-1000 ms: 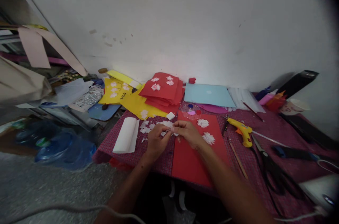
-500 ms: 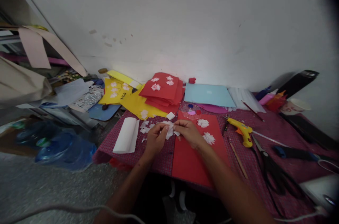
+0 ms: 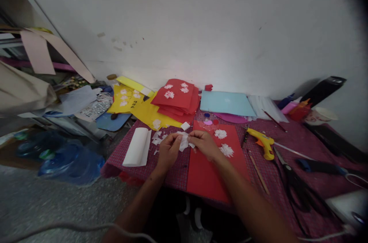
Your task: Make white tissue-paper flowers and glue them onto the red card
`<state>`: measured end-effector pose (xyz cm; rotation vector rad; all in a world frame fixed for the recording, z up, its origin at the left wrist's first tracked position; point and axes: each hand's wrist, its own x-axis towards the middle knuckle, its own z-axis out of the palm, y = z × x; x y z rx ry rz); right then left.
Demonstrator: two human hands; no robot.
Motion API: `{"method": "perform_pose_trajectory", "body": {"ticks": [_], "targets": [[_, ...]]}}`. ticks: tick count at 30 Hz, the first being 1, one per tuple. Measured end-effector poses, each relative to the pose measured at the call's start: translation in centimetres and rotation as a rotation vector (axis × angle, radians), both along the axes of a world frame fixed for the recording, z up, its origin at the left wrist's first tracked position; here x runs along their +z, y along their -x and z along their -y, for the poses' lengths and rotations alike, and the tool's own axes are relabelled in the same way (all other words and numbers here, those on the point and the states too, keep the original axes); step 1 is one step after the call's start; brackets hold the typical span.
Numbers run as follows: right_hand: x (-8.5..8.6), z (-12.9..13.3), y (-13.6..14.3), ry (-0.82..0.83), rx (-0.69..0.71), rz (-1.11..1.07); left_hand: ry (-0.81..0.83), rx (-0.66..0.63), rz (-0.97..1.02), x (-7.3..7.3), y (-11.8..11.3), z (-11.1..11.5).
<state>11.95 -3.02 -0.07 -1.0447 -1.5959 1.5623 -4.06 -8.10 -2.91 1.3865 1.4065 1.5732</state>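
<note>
A crumpled piece of white tissue paper is pinched between both hands above the table. My left hand is closed on its left side, thumb against the fingers. On its right side my right hand is closed too, over the edge of a red sheet. Two white tissue flowers lie on that sheet, the upper flower and the lower flower. Torn paper scraps lie left of my hands. Farther left is a folded stack of white tissue.
A paint palette is just behind the red sheet. On the right are a yellow glue gun, black scissors and a wooden stick. Red papers with blossoms and a light-blue folder lie along the wall.
Both hands stay in nearly the same place. The paper between them has shifted slightly and shows a little differently.
</note>
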Motion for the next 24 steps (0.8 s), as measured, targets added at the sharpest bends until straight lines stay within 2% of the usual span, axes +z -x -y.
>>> {"method": "perform_pose_trajectory", "body": {"ticks": [4, 9, 13, 19, 24], "targets": [[0.03, -0.09, 0.06, -0.039, -0.008, 0.025, -0.021, 0.01, -0.041, -0.17, 0.05, 0.01], [0.18, 0.06, 0.22, -0.184, -0.051, 0.099, -0.121, -0.002, -0.167, 0.17, -0.15, 0.14], [0.06, 0.24, 0.35, -0.257, -0.057, 0.098, -0.127, 0.012, -0.228, 0.46, -0.25, 0.18], [0.27, 0.33, 0.22, -0.19, -0.027, 0.064, -0.123, 0.069, -0.196, 0.56, -0.26, 0.28], [0.67, 0.73, 0.29, -0.129, 0.024, 0.041, -0.151, 0.039, -0.202, 0.81, -0.37, 0.35]]}}
